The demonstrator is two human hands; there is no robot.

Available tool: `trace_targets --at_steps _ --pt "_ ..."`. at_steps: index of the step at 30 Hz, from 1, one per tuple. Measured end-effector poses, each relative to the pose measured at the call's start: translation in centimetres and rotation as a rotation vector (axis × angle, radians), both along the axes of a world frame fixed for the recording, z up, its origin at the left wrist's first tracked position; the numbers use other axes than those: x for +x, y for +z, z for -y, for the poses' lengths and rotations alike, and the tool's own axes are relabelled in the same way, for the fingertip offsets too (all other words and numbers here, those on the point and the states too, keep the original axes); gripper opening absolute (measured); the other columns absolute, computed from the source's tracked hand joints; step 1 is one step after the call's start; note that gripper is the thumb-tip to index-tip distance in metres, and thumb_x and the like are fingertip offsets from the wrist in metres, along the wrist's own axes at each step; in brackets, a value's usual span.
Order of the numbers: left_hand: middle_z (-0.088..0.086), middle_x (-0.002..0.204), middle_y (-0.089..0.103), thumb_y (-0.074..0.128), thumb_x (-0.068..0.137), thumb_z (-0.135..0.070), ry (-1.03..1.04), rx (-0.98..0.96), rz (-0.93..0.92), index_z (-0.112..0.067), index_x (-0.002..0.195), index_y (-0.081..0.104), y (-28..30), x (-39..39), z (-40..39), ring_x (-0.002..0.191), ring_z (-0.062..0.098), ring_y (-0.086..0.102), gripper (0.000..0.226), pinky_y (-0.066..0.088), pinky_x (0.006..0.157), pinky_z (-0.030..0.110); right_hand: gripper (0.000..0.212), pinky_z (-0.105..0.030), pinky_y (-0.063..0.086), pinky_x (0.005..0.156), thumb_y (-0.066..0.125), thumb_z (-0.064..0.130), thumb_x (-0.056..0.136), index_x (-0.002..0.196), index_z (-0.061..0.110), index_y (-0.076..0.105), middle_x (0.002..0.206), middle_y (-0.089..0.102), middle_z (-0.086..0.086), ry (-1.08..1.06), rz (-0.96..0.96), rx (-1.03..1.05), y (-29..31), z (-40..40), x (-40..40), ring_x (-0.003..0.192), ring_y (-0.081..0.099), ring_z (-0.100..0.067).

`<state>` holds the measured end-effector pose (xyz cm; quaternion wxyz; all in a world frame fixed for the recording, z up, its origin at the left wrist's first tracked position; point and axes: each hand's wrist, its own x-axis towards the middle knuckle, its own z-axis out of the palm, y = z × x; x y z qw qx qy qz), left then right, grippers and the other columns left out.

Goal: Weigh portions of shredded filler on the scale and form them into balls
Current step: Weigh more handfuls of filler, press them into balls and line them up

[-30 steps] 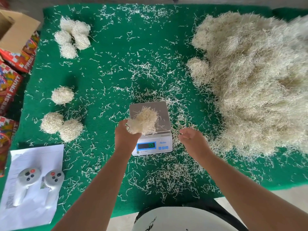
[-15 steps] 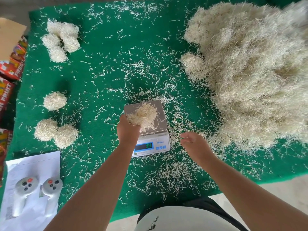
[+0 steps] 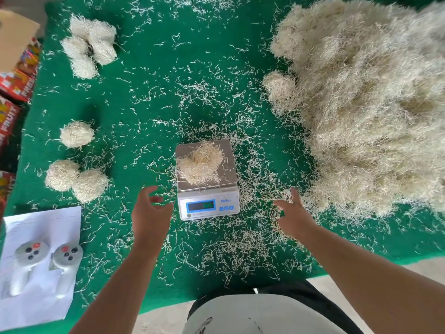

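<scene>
Where steel scale (image 3: 228, 153) sits, wispy filler clump (image 3: 199, 166)

A loose pale clump of shredded filler (image 3: 199, 166) lies on the steel platform of a small digital scale (image 3: 207, 180) near the desk's front edge. Seven finished balls (image 3: 76, 134) sit along the left edge; a large filler heap (image 3: 370, 102) fills the right side.

Table cover (image 3: 156, 97): green, matt, felt-like cloth with a fine nap. Scale (image 3: 207, 179): platform brushed metal, dull sheen; body smooth white plastic, glossy dark display window. Shredded filler pile (image 3: 366, 104): pale, dry, thin strands – looks like wood wool or paper shred, cannot tell which; rough, wiry surface. Portion (image 3: 198, 166) on platform, same stuff. Sheet (image 3: 43, 227): white paper, matt. Two controllers (image 3: 45, 259): smooth grey plastic. Boxes (image 3: 14, 83) – printed cardboard, slightly glossy.
</scene>
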<state>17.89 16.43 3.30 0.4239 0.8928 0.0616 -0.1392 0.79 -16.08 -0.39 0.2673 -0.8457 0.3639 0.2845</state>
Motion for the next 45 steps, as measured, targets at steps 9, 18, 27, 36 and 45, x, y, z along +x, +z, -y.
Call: trace_targets --at_steps 9,18,27,36,45 --pt "-0.007 0.101 0.070 0.077 0.090 -0.012 0.003 0.036 -0.098 -0.021 0.126 0.065 -1.0 -4.7 -2.2 0.076 0.016 0.069 0.038 0.049 0.057 0.028 0.077 -0.042 0.042 0.116 0.058 0.003 0.094 0.163 0.006 0.024 0.170 0.017 -0.014 -0.036 -0.091 0.005 -1.4 1.7 1.1 0.146 0.039 -0.039" --pt "0.001 0.114 0.074 0.068 0.094 -0.009 -0.051 0.068 -0.161 -0.013 0.125 0.068 -3.2 -4.9 -2.1 0.091 0.023 0.071 0.031 0.060 0.083 0.041 0.021 -0.014 0.033 0.034 0.062 0.012 0.100 0.117 0.019 0.074 0.090 0.074 0.007 -0.360 0.444 -0.062 2.2 -0.4 2.1 0.035 0.044 0.000" --pt "0.011 0.173 0.006 0.068 0.096 -0.025 -0.400 0.510 -0.262 -0.018 0.164 0.020 -8.3 -6.7 -5.3 0.160 0.034 0.008 0.083 0.030 0.123 0.058 0.009 -0.014 0.052 0.051 0.073 0.023 0.096 0.094 0.032 0.072 0.080 0.075 0.016 -0.256 0.875 0.105 12.3 -4.4 12.0 0.055 0.061 0.000" --pt "0.004 0.174 -0.013 0.062 0.098 -0.028 -0.468 0.573 -0.266 -0.026 0.167 0.005 -9.1 -7.2 -6.0 0.161 0.031 -0.004 0.089 0.032 0.121 0.060 0.016 -0.018 0.060 0.075 0.071 0.018 0.097 0.113 0.020 0.072 0.092 0.075 0.008 -0.123 0.984 0.183 15.3 -7.9 17.7 0.082 0.074 -0.006" --pt "0.001 0.173 -0.013 0.061 0.098 -0.032 -0.474 0.578 -0.270 -0.029 0.167 0.003 -9.3 -6.8 -6.3 0.161 0.028 -0.004 0.090 0.035 0.121 0.057 0.030 -0.022 0.051 0.041 0.054 0.015 0.105 0.130 0.024 0.068 0.116 0.074 0.004 0.097 0.695 0.043 12.8 -6.6 17.8 0.048 0.064 -0.014"
